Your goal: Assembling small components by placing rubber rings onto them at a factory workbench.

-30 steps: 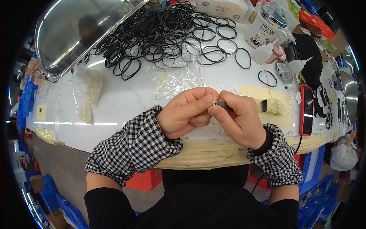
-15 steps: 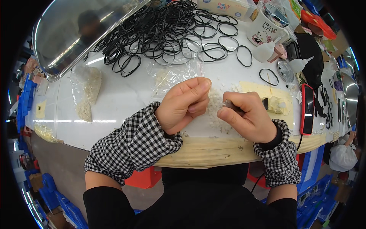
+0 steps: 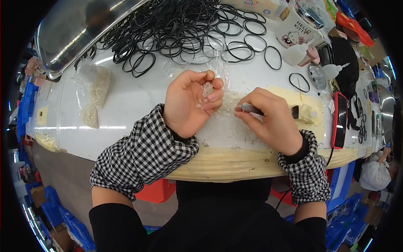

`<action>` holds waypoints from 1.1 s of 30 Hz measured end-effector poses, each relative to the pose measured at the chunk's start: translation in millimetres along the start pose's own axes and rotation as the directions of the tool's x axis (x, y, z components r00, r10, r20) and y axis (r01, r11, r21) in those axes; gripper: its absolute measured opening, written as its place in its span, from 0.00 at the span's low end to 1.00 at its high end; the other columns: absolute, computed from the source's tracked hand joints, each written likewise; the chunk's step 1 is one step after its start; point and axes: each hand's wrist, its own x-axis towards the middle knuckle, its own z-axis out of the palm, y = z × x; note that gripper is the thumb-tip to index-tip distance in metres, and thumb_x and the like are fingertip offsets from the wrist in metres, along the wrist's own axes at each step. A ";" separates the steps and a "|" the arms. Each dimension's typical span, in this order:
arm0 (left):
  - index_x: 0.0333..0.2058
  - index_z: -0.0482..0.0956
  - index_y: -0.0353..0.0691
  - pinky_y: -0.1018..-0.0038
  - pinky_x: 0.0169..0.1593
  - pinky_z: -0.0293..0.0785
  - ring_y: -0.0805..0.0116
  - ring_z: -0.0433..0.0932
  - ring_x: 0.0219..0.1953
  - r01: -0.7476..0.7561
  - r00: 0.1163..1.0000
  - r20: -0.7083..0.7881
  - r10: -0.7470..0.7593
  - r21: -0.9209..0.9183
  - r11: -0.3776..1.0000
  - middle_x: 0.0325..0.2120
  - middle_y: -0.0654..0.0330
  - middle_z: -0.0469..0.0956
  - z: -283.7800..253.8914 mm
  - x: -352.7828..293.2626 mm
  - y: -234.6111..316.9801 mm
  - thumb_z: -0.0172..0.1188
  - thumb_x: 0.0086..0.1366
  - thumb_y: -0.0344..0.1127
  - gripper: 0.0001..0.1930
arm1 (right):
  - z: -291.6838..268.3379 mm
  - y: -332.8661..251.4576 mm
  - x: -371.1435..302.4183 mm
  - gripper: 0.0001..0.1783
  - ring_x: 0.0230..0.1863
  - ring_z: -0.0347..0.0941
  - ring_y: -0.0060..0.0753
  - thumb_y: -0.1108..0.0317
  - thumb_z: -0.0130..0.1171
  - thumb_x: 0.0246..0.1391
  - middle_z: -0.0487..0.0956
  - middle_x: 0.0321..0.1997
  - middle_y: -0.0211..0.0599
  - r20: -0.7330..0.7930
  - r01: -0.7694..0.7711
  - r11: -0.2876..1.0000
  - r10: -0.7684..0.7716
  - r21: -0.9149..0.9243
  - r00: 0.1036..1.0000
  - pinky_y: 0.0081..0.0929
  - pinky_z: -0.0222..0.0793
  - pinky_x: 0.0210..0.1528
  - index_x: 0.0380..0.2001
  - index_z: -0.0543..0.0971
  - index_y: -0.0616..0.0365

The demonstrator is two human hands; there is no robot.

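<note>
My left hand (image 3: 189,103) is turned palm up and cupped, with the fingers curled in. Several small whitish pieces (image 3: 207,89) lie in its palm and against the fingers. My right hand (image 3: 273,117) pinches a short, flat grey tool (image 3: 250,109); the fingers hide most of it, so its kind is unclear. Between the hands, many more small white pieces (image 3: 231,103) are scattered on the white table (image 3: 138,109). A clear plastic bag (image 3: 178,69) lies just beyond my left hand.
Black rubber rings (image 3: 176,29) are heaped at the back. At left are a clear lid (image 3: 79,31) and a bag of pale pieces (image 3: 100,86). On the right stand a yellow block (image 3: 308,114), a red-edged phone (image 3: 339,122), a white cup (image 3: 296,29) and a squeeze bottle (image 3: 294,53).
My left hand has rolled from closed to palm up, exposing the white pieces in it. My right hand has tipped forward over the table, showing more of the grey tool.
</note>
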 end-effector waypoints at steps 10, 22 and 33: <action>0.32 0.68 0.38 0.84 0.23 0.54 0.79 0.59 0.19 -0.056 0.998 -0.025 0.063 0.211 0.976 0.23 0.67 0.67 -3.9 3.5 0.4 0.46 0.66 0.37 0.08 | 17.6 -0.9 1.3 0.07 0.24 0.70 0.41 0.72 0.60 0.47 0.69 0.27 0.36 -0.043 0.025 0.993 -0.031 -0.116 0.999 0.33 0.65 0.24 0.29 0.73 0.59; 0.37 0.74 0.34 0.89 0.24 0.57 0.85 0.59 0.21 0.151 0.965 0.154 -0.211 0.333 0.931 0.27 0.66 0.72 -0.8 -3.9 -9.0 0.53 0.66 0.37 0.10 | -5.4 -9.6 8.3 0.06 0.21 0.66 0.17 0.78 0.62 0.45 0.72 0.27 0.32 -0.320 0.108 0.984 -0.058 0.140 0.946 0.14 0.60 0.21 0.29 0.78 0.61; 0.36 0.74 0.35 0.87 0.25 0.57 0.85 0.59 0.21 0.105 0.959 0.225 -0.174 0.290 0.951 0.24 0.68 0.70 3.5 -5.4 -11.0 0.51 0.66 0.35 0.09 | -8.5 -13.0 6.1 0.10 0.23 0.67 0.12 0.82 0.61 0.44 0.74 0.29 0.30 -0.316 0.151 0.958 -0.068 0.245 0.946 0.10 0.62 0.21 0.33 0.81 0.61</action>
